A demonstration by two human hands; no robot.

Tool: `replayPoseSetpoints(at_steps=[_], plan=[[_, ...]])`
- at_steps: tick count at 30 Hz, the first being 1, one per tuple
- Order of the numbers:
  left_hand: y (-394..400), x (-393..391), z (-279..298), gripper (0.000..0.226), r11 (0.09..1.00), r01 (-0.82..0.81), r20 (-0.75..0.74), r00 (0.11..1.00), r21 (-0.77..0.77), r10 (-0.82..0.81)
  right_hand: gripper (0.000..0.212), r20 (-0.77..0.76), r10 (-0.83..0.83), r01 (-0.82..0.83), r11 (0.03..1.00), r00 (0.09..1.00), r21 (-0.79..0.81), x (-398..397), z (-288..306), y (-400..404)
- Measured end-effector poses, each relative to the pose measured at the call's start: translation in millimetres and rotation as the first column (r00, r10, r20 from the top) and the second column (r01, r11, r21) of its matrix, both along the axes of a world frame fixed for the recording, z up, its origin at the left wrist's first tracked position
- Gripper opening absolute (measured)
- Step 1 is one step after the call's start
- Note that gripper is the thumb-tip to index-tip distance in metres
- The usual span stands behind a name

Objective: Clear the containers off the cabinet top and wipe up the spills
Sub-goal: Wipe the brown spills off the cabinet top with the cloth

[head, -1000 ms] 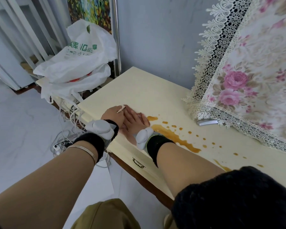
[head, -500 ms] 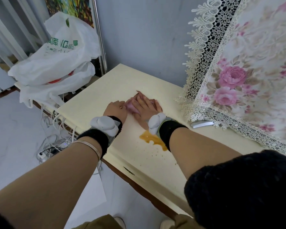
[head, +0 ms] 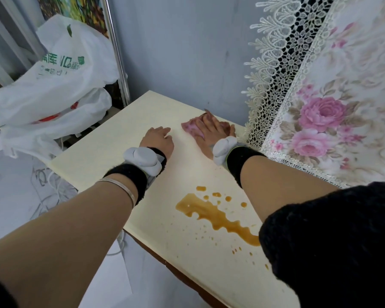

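Observation:
A brown liquid spill (head: 211, 213) with small droplets around it lies on the cream cabinet top (head: 111, 147), between my forearms. My right hand (head: 210, 132) lies flat with spread fingers on a pink cloth (head: 190, 127) near the back wall, pressing it onto the surface. My left hand (head: 157, 138) rests palm down on the bare top just left of the cloth, fingers loosely bent and holding nothing. No containers are in view on the cabinet.
A floral lace-edged cover (head: 320, 103) hangs over something tall at the right. White plastic bags (head: 53, 90) are heaped left of the cabinet, with white cables (head: 51, 185) on the floor below. A grey wall (head: 176, 52) stands behind.
Both hands moved away from the front edge toward the back wall, the right hand sliding the pink cloth with it. The spill now lies nearer me than the hands.

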State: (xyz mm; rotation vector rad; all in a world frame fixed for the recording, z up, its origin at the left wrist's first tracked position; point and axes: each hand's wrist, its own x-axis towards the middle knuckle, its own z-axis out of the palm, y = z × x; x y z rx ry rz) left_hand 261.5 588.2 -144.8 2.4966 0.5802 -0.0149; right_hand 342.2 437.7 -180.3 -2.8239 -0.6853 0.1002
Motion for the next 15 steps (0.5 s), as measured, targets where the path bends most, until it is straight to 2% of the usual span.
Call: replayPoseSetpoints(at_steps=[2,5,7,9,10,11,13,15], plan=[[-2.9,7.8,-1.1,0.044,1.000,0.011,0.007,1.000,0.007,-0.011,0.059,0.033,-0.014,0.015,1.000,0.999,-0.004,6.5,0.3,-3.8],[-6.9,13.7,-1.8,0.044,1.000,0.025,0.018,1.000,0.017,-0.026,0.059,0.144,0.025,-0.004,0.989,0.989,-0.145,7.7,5.6,-5.3],[-8.6,14.5,-2.6,0.044,0.999,0.037,0.015,0.999,0.014,-0.037,0.055,0.137,0.028,-0.005,0.987,0.990,-0.163,4.7,7.4,-6.3],[-10.2,13.4,-3.5,0.045,0.999,0.049,0.007,0.999,0.009,-0.049,0.051,0.215,0.029,0.002,0.990,0.976,-0.143,3.4,7.1,-3.6],[-10.0,11.9,-3.4,0.045,0.999,0.052,0.006,0.999,0.010,-0.052,0.049,0.143,0.019,0.006,0.984,0.990,-0.178,1.9,8.3,-3.3],[-9.4,10.0,-3.0,0.044,0.998,0.054,0.007,0.999,0.012,-0.054,0.052,0.184,0.048,-0.012,0.981,0.982,-0.192,1.5,5.1,-5.2],[-8.1,7.7,-1.9,0.044,0.999,0.050,0.006,0.999,0.013,-0.050,0.061,0.111,0.056,-0.030,0.974,0.992,-0.223,-6.2,8.7,-8.9],[-9.2,4.6,0.5,0.044,0.999,0.043,0.009,0.999,0.008,-0.043,0.057,0.051,0.019,-0.010,0.986,0.998,-0.167,-18.1,10.5,-16.0]])
